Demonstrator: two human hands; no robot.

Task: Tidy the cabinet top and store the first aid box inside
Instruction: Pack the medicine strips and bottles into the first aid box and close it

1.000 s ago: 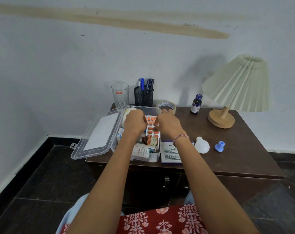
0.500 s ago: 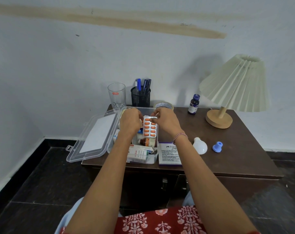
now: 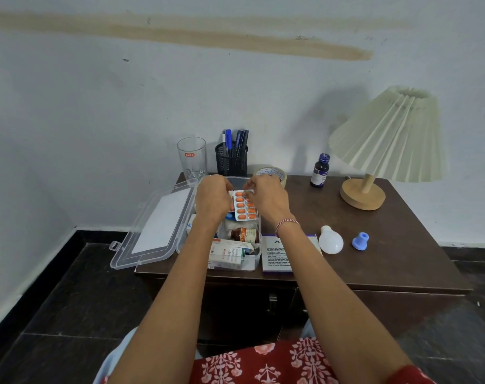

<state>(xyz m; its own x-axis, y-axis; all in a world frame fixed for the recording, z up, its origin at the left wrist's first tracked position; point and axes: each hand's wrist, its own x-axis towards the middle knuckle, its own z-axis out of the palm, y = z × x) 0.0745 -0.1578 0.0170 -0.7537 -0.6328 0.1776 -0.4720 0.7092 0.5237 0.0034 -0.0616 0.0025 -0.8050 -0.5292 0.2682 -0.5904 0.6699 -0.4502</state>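
Note:
The clear plastic first aid box (image 3: 256, 259) stands open on the dark brown cabinet top (image 3: 374, 259), its lid (image 3: 152, 231) folded out to the left. Inside lie a brown bottle (image 3: 242, 234) and a white medicine carton (image 3: 227, 252). Above the box, both hands hold strips of orange tablets (image 3: 242, 206). My left hand (image 3: 212, 200) grips their left side. My right hand (image 3: 267, 199) pinches the top edge of the front strip.
A white leaflet box (image 3: 277, 254), a white bulb (image 3: 330, 240) and a blue cap (image 3: 360, 241) lie right of the box. Behind stand a glass (image 3: 192, 159), a pen holder (image 3: 231, 159), a tape roll (image 3: 271, 173), a small dark bottle (image 3: 320, 171) and a lamp (image 3: 385, 145).
Both hands have lifted the tablet strips up out of the box and tilted them upright; one second ago the strips lay low among the contents.

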